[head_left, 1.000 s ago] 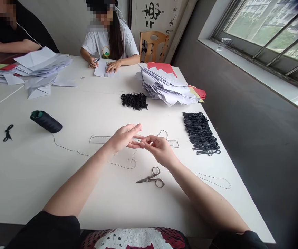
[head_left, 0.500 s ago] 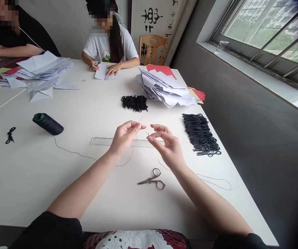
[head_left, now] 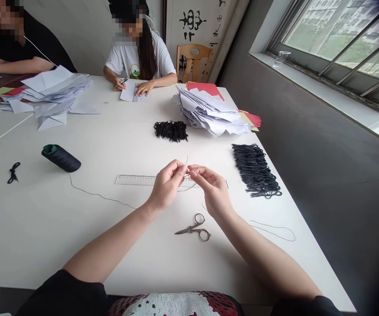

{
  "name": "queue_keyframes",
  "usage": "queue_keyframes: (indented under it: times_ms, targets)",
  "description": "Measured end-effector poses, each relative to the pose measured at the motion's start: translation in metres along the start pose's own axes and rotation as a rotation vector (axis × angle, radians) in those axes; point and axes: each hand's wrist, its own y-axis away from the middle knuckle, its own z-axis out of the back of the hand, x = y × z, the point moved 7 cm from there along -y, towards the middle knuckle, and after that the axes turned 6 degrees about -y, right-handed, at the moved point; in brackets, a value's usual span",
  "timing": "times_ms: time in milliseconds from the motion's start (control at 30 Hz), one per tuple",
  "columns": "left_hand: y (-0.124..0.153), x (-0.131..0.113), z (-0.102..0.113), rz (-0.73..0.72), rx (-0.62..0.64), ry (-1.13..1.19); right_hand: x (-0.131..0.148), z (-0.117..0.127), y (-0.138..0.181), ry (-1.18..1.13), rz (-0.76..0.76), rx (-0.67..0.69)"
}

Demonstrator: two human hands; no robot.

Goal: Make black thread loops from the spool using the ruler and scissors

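Note:
My left hand pinches a thin dark thread between thumb and forefinger, and its loose end sticks up above the fingertips. My right hand meets it there, thumb and fingers pinched on the thread too. Part of the thread is hidden by the fingers. Below both hands lies a clear ruler, partly covered by them. The thread runs back left along the table to a black thread spool lying on its side. Nearer me, a pair of scissors lies with its blades pointing left.
Bundles of black looped cords lie at the right, with a smaller bundle ahead. One tied cord lies far left. A paper stack stands beyond. Across the white table, a person writes; another sits left.
My hands have come together, the left moving right and slightly nearer me. Both now pinch at one spot. The thread's slack between spool and hands has shifted right.

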Motion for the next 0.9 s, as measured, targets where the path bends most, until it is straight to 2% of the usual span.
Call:
queue_keyframes:
  times_ms: [167, 333, 700, 900]
  targets:
    - [0.001, -0.005, -0.001, -0.043, 0.031, -0.098, 0.008, 0.0, -0.001, 0.045, 0.068, 0.027]
    - [0.003, -0.015, 0.002, -0.101, 0.044, -0.217, 0.017, 0.005, -0.001, 0.196, 0.14, 0.035]
    - [0.002, -0.019, 0.003, -0.109, 0.112, -0.327, 0.026, 0.007, -0.002, 0.277, 0.093, 0.061]
    - [0.002, -0.018, 0.002, -0.105, 0.127, -0.323, 0.026, 0.006, -0.003, 0.233, 0.045, 0.087]
